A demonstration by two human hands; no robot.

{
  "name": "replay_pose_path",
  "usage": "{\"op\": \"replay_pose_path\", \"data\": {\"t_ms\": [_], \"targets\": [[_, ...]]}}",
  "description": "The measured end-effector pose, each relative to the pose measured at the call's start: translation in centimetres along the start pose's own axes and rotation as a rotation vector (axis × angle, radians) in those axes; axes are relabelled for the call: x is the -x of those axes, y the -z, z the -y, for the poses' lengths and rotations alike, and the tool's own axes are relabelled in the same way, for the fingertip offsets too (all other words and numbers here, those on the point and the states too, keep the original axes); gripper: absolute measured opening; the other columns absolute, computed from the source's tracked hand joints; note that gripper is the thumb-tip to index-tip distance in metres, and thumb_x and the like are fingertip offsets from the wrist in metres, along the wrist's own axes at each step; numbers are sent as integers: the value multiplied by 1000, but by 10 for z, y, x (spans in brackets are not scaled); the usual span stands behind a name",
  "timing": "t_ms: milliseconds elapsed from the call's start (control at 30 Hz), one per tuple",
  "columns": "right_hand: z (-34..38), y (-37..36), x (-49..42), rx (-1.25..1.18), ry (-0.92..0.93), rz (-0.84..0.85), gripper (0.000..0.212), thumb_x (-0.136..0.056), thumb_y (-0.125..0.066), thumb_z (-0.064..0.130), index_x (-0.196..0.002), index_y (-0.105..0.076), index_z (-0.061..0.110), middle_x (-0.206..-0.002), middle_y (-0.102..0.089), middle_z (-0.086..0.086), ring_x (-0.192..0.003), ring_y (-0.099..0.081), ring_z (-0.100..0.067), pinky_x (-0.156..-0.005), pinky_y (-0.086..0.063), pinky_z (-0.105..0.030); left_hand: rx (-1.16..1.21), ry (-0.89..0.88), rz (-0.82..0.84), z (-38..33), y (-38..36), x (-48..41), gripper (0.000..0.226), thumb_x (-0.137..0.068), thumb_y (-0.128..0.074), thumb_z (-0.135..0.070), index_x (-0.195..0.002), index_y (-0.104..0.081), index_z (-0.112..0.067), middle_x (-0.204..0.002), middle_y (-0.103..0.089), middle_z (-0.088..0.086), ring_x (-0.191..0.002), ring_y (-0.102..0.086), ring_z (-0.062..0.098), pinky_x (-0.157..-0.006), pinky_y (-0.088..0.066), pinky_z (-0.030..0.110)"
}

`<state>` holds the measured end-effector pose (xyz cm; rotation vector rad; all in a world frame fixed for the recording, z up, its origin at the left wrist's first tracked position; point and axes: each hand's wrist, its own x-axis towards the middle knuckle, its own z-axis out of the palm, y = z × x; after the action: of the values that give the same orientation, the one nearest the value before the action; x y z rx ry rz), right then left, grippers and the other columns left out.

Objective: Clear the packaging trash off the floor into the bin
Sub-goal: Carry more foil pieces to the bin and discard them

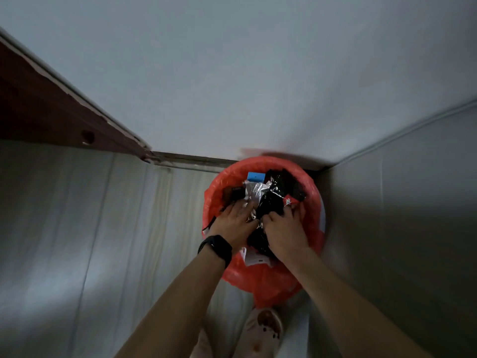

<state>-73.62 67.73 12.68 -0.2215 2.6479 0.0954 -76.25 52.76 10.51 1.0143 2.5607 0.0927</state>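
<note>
A round bin lined with a red plastic bag stands in the room's corner, filled to the brim with packaging trash. Black plastic wrapping, crinkled silver foil and a blue box lie on top. My left hand, with a black band on its wrist, lies flat with fingers spread on the foil and dark wrappers. My right hand rests on the black plastic, its fingers curled into the wrapping. White paper scraps show between my wrists.
Pale walls meet at the corner behind and to the right of the bin. A dark red door stands at the left. The floor is light wood-look planks. My feet in white slippers stand just in front of the bin.
</note>
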Motion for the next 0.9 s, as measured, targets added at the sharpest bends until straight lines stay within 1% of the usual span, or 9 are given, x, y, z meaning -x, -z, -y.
{"op": "replay_pose_path", "data": {"t_ms": [133,267,433,567,600,667,767,833,900], "targets": [[3,-15,-15,-6,-10,139,23,-88,-59,18,-108,-69,15,-103,-68,-3,-113,-53,-39,-100,-40,-54,42,22,-16,0,-12,-9,45,-82,-30,-19,-99,-72,-19,-122,-67,7,-98,-66,29,-70,-58,36],[5,-24,-29,-3,-40,207,37,-101,-36,20,-132,-55,17,-131,-57,-2,-130,-36,-40,-108,-26,-52,-9,18,-9,1,-16,-25,42,-77,-35,-17,-94,-73,-23,-101,-72,1,-79,-63,22,-56,-48,30],[4,-49,-49,28,-98,309,36,-99,-42,25,-129,-58,15,-130,-58,-7,-127,-39,-39,-107,-26,-53,-62,-2,40,5,-39,-48,33,-72,-44,-18,-81,-75,-22,-77,-72,1,-78,-66,21,-59,-49,26],[10,-59,-55,8,-131,336,32,-52,-87,36,-79,-78,21,-79,-71,-5,-85,-62,-38,-75,-51,-54,-62,41,44,4,-65,-56,41,-75,-34,-18,-78,-75,-21,-76,-72,4,-77,-66,25,-61,-50,28],[8,-58,-51,26,-132,313,31,-54,-85,37,-81,-79,24,-82,-72,-2,-89,-62,-37,-78,-51,-55,-70,46,43,2,-64,-53,41,-74,-35,-19,-78,-75,-23,-75,-72,2,-79,-66,23,-62,-50,28],[4,-58,-42,4,-87,270,38,-86,-62,34,-121,-67,22,-121,-64,-2,-120,-48,-40,-103,-35,-58,-56,44,63,-4,-59,-45,41,-73,-34,-22,-77,-75,-26,-75,-72,-2,-80,-65,21,-61,-49,29],[0,-47,-8,-39,-18,297,54,-100,-37,26,-150,-26,10,-153,-34,-10,-141,-23,-41,-118,-12,-54,-61,98,111,-8,-35,-26,43,-81,-31,-22,-93,-72,-29,-100,-72,-6,-94,-61,19,-69,-48,31],[-1,-42,13,-107,-26,245,71,-97,-43,32,-155,-10,9,-159,-22,-12,-145,-15,-43,-119,-10,-53,-63,108,150,-8,-31,-20,43,-94,-30,-24,-127,-58,-24,-142,-51,1,-124,-46,24,-94,-41,38],[-1,-25,34,-189,-49,240,78,-92,-50,31,-156,-10,12,-161,-20,-10,-146,-13,-40,-120,-14,-50,9,114,250,-10,-9,-6,57,-95,-43,-47,-142,-42,-16,-154,-30,8,-138,-29,28,-111,-27,42]]}}
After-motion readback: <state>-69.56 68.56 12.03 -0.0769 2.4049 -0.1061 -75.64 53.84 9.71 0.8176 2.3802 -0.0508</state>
